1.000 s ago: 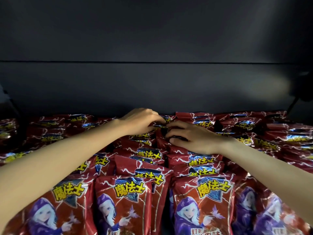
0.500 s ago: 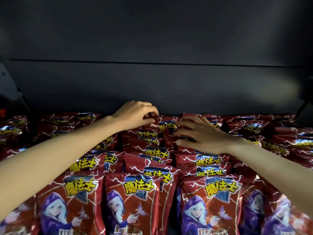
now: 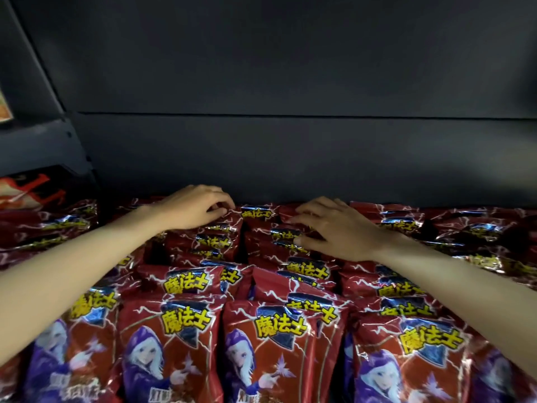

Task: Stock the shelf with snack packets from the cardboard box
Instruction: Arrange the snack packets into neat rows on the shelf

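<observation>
- Both bare arms reach deep over the shelf (image 3: 290, 158), whose dark back panel rises just behind the last row of red snack packets (image 3: 186, 338).
- The left hand (image 3: 194, 207) sits at the back of a left-of-centre column; its fingers (image 3: 225, 211) are curled down and appear to pinch the top edge of the rearmost packet (image 3: 229, 221) there (whether they truly clamp it or only press it I cannot tell for sure).
- The right hand (image 3: 334, 231) lies on the next column over, fingers spread fairly wide and bent, fingertips touching the top seams of the packets under it, holding none that I can see.
- The relation that matters: the packets stand upright, long axis vertical, faces toward the aisle, and the back-row tops lie directly under and just ahead of both sets of fingers. A dark gap (image 3: 242, 242) runs between the two columns, between the hands; each hand is nearest its own column.
- Count: two hands; at least five columns of packets across, each several deep. An exact total is beyond me, since the rows overlap and the edges blur.
- No cardboard box is in view.
- Far left, past a shelf bracket (image 3: 66, 146), a different red pack (image 3: 32, 187) shows.
- My guess: they are squaring up the back rows.
</observation>
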Available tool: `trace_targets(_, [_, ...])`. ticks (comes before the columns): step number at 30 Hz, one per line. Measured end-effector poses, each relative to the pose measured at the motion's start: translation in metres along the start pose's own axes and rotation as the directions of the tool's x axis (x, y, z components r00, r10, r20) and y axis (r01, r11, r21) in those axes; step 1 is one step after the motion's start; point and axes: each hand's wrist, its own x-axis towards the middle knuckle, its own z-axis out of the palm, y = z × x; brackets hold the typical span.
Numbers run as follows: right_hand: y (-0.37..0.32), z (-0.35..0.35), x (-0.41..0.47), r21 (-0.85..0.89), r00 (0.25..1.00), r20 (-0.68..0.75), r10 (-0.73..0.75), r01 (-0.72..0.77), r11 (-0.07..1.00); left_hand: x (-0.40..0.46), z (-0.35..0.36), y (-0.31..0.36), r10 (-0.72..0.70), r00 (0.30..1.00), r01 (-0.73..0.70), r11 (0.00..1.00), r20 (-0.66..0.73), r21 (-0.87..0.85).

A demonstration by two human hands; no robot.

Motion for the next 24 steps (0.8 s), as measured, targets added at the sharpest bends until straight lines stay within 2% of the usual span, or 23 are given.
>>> trace_targets(3, [-0.015,0.003,0.011,-0.015,1.0,0.01,-0.023,0.023,1.0,-0.003,-0.002,-0.011,-0.004,0.999,0.004,1.0,0.04,-0.006])
trace_targets(6, [-0.025,0.009,0.024,-0.016,0.999,0.045,-0.025,0.025,1.0,-0.003,-0.001,-0.016,-0.011,1.0,0.01,0.998,0.017,0.068])
trace_targets(11, [-0.033,0.016,0.028,0.037,0.998,0.043,-0.045,0.044,0.998,-0.01,0.003,-0.017,0.075,0.997,-0.079,0.983,0.032,0.168])
trace_targets(13, [-0.035,0.016,0.022,0.048,0.997,0.05,-0.059,0.057,0.997,-0.011,0.008,-0.012,0.135,0.991,-0.133,0.976,-0.002,0.174])
trace_targets(19, [-0.039,0.013,0.013,0.16,0.984,0.172,0.044,-0.072,0.984,0.008,0.019,0.003,0.161,0.982,-0.152,0.984,-0.095,0.097])
trace_targets(24, [-0.04,0.012,0.011,0.191,0.976,0.208,0.065,-0.106,0.976,0.029,0.026,0.018,0.165,0.974,-0.151,0.984,-0.156,0.097])
